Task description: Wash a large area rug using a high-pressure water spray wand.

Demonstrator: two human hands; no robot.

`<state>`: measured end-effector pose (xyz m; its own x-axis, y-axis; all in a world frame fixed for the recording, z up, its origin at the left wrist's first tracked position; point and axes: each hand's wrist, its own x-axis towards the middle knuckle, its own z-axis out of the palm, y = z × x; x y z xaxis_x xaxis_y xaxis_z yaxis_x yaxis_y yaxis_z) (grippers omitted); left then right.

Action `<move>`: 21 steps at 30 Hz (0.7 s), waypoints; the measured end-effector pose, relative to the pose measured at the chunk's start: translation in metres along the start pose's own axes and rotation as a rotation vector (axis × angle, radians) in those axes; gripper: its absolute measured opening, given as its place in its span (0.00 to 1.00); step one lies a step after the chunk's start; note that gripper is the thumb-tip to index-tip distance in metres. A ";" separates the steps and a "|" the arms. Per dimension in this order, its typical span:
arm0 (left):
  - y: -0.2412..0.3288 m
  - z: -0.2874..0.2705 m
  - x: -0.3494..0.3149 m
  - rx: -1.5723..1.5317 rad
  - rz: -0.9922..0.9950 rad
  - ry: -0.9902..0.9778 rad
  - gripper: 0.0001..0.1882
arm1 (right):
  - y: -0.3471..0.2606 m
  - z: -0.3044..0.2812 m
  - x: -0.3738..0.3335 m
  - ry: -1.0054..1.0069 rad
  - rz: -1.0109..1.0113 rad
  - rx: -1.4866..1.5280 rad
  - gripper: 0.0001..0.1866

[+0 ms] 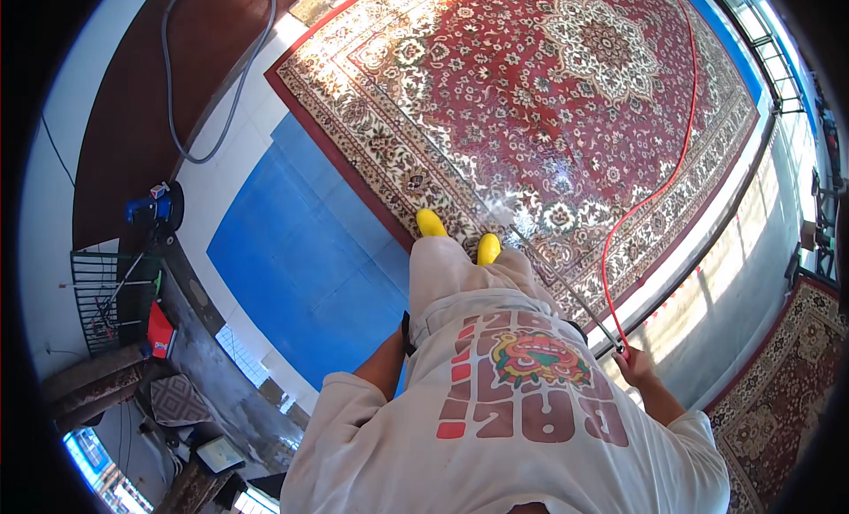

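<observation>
Out left, a blue mat [305, 257] is being bordered by the outspread red carpet [504, 98]; the left hand is being hidden, its grip impossible to tell. The carpet's edge is being stood on in yellow boots [431, 223], and it's being sprayed! A thin wand [566, 285] is being gripped by the closed right hand [635, 369]; then a red hose [609, 249] is being trailed across.

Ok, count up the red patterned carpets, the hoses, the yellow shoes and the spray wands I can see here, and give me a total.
Red patterned carpets: 2 (large carpet underfoot, second carpet at lower right)
Hoses: 2 (red hose, grey hose)
Yellow shoes: 2
Spray wand: 1, in the right hand
Total: 7
</observation>
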<state>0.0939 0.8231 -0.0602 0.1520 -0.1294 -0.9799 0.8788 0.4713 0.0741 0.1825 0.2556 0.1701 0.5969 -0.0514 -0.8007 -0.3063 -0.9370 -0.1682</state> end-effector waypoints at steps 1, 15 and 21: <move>-0.015 -0.003 -0.003 0.024 -0.001 0.001 0.16 | 0.000 0.005 -0.010 0.001 0.004 0.001 0.22; 0.046 0.051 -0.012 -0.147 0.434 0.238 0.14 | -0.156 0.054 0.073 0.187 -0.385 0.125 0.21; 0.033 0.047 -0.042 -0.509 0.536 -0.194 0.18 | -0.112 0.060 0.024 0.176 -0.543 0.193 0.15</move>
<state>0.1379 0.8030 -0.0083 0.6168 0.1014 -0.7806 0.3533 0.8505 0.3897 0.1870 0.3803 0.1353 0.8144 0.3450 -0.4665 -0.0428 -0.7661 -0.6412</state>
